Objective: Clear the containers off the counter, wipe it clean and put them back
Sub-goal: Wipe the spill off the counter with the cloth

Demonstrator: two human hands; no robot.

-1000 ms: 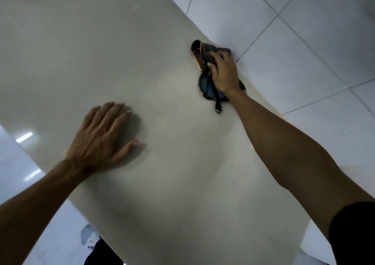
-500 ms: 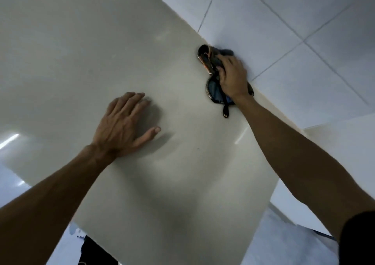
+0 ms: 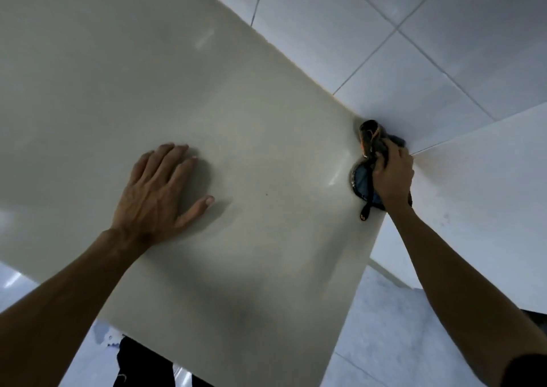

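A pale beige counter (image 3: 251, 253) fills most of the head view. My left hand (image 3: 159, 197) lies flat on it, fingers straight and spread. At the counter's far right corner, where it meets the tiled wall, my right hand (image 3: 392, 176) grips a dark blue cloth (image 3: 362, 179) with orange-edged trim and presses it onto the surface. Part of the cloth is hidden under that hand. No containers are in view.
White tiled walls (image 3: 414, 46) meet behind the counter's right corner. The counter's right edge (image 3: 364, 262) drops to a grey floor (image 3: 384, 327). Dark clothing (image 3: 142, 366) shows below the near edge.
My right hand has slid the cloth along the wall edge into the counter's far right corner. The left hand stays flat on the counter while the view has swung.
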